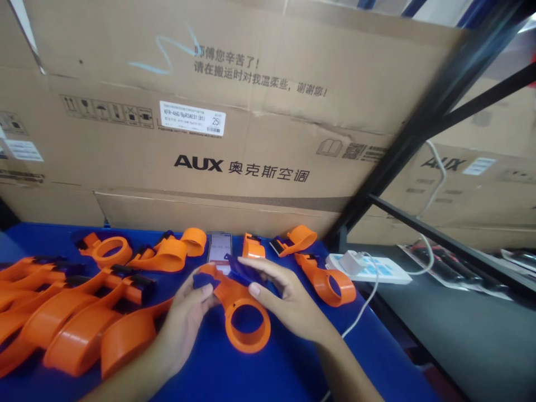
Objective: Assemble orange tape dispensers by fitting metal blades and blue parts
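Observation:
My left hand (186, 321) and my right hand (285, 298) together hold an orange plastic part with a ring end (243, 318) above the blue table (268, 374). The left fingers pinch its left arm, where a dark blue piece sits. Fingers of the right hand press a dark blue insert (243, 271) onto the part's top. Both hands are closed on the part.
Several orange parts lie in a pile at the left (71, 318) and along the back. A phone (220, 247) lies behind the hands. One more orange ring part (330, 282) sits to the right, beside a white power strip (368, 268). Big cardboard boxes (209, 111) stand behind.

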The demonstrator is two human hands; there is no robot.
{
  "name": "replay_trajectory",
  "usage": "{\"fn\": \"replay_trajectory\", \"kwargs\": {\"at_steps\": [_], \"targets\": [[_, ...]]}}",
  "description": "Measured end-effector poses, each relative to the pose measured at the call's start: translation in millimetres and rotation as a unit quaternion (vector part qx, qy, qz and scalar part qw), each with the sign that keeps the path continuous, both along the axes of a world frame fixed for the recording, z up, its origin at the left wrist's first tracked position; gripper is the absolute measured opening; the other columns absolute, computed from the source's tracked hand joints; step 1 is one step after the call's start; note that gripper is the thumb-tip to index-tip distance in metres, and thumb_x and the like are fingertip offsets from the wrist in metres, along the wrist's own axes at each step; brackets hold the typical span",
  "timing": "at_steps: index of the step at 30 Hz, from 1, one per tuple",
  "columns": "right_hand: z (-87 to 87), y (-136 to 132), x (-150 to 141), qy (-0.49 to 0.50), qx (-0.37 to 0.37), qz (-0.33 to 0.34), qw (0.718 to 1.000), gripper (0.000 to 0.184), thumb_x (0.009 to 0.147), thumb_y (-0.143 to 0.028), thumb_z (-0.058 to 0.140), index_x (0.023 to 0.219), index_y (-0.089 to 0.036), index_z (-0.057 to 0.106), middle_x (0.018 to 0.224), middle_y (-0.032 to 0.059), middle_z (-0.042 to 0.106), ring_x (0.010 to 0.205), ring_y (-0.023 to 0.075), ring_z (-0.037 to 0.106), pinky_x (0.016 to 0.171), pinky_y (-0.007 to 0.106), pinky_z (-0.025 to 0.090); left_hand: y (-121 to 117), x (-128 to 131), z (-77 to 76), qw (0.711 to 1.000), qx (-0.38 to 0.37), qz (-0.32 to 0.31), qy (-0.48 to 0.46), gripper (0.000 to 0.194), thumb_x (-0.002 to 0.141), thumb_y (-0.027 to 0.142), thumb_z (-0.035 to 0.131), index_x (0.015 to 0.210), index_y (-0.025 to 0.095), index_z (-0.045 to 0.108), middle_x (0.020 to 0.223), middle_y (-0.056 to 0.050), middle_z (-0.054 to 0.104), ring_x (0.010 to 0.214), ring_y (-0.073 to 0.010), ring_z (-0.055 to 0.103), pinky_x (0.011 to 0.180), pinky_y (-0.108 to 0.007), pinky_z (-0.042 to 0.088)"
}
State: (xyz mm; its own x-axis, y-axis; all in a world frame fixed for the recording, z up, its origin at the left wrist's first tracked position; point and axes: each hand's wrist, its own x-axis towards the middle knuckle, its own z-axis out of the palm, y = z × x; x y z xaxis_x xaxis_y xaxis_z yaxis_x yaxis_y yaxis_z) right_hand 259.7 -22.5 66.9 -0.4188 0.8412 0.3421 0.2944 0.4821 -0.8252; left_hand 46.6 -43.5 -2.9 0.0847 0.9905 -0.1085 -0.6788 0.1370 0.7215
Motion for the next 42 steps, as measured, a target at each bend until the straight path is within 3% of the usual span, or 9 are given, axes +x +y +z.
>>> {"fn": "replay_trajectory", "kwargs": {"at_steps": [5,14,20,23,26,30,35,42], "targets": [[-0.3,-1.3,-3.6,-0.015,0.010,0.008,1.000,0.040,0.093,-0.036,0.073,0.132,-0.034,0.069,0.133,0.0038,0.072,0.125,0.0275,0.066,0.111,0.055,0.051,2.2,1.7,3.7,0.999,0.038,-0.004,0.023,0.032,0.082,0.025,0.079,0.113,0.020,0.072,0.113,-0.010,0.075,0.100,-0.0250,0.067,0.081,-0.033,0.052],[-4.1,1.3,-5.0,-0.032,-0.006,-0.006,0.999,0.038,0.093,-0.036,0.071,0.131,-0.034,0.069,0.131,0.0022,0.073,0.123,0.0269,0.068,0.108,0.051,0.054,1.1,2.1,4.6,0.998,0.046,0.001,0.044,0.039,0.079,0.027,0.082,0.116,0.020,0.072,0.103,-0.009,0.074,0.106,-0.0297,0.066,0.089,-0.041,0.053],[-4.3,1.0,-3.4,-0.046,-0.005,0.003,0.999,0.046,0.096,-0.036,0.068,0.141,-0.034,0.061,0.138,0.0041,0.068,0.125,0.0266,0.066,0.105,0.050,0.055,0.7,1.9,4.6,0.999,0.030,0.016,0.034,0.048,0.076,0.022,0.082,0.122,0.022,0.070,0.113,-0.010,0.075,0.112,-0.0310,0.066,0.095,-0.043,0.053],[-0.4,-1.0,-2.6,-0.092,0.035,-0.004,0.995,0.057,0.091,-0.041,0.074,0.144,-0.033,0.057,0.144,0.0066,0.063,0.130,0.0292,0.061,0.109,0.053,0.051,-0.4,-1.4,2.9,0.999,0.034,0.032,0.019,0.061,0.068,0.015,0.081,0.126,0.027,0.069,0.122,-0.006,0.074,0.119,-0.0322,0.065,0.100,-0.042,0.052],[1.9,-2.8,-1.7,-0.144,0.090,0.000,0.985,0.064,0.087,-0.046,0.078,0.145,-0.034,0.055,0.137,0.0076,0.066,0.124,0.0300,0.063,0.108,0.053,0.050,-1.7,-5.8,1.6,0.995,0.081,0.028,0.041,0.069,0.062,0.013,0.081,0.127,0.028,0.068,0.129,-0.006,0.072,0.126,-0.0357,0.060,0.103,-0.041,0.049],[-3.7,-2.6,-0.7,-0.189,0.183,0.004,0.965,0.060,0.091,-0.045,0.073,0.146,-0.030,0.054,0.124,0.0103,0.066,0.111,0.0281,0.065,0.097,0.048,0.056,-2.8,-6.6,1.5,0.992,0.129,-0.003,0.011,0.069,0.066,0.021,0.082,0.132,0.027,0.063,0.143,-0.010,0.063,0.132,-0.0389,0.055,0.108,-0.046,0.045],[-11.8,-2.9,-2.3,-0.213,0.300,-0.002,0.930,0.048,0.095,-0.038,0.069,0.140,-0.025,0.059,0.114,0.0116,0.064,0.109,0.0282,0.062,0.096,0.048,0.054,-1.1,-4.3,3.3,0.994,0.086,0.035,0.050,0.050,0.073,0.019,0.085,0.118,0.029,0.063,0.133,-0.007,0.070,0.115,-0.0311,0.067,0.098,-0.042,0.050],[-11.6,-2.6,-2.6,-0.213,0.317,0.003,0.924,0.050,0.096,-0.037,0.068,0.143,-0.027,0.056,0.115,0.0115,0.063,0.108,0.0288,0.061,0.093,0.048,0.054,-0.1,-4.3,7.4,0.995,0.060,0.060,0.053,0.046,0.070,0.017,0.088,0.108,0.027,0.063,0.124,-0.005,0.074,0.113,-0.0286,0.068,0.095,-0.038,0.051]]}}
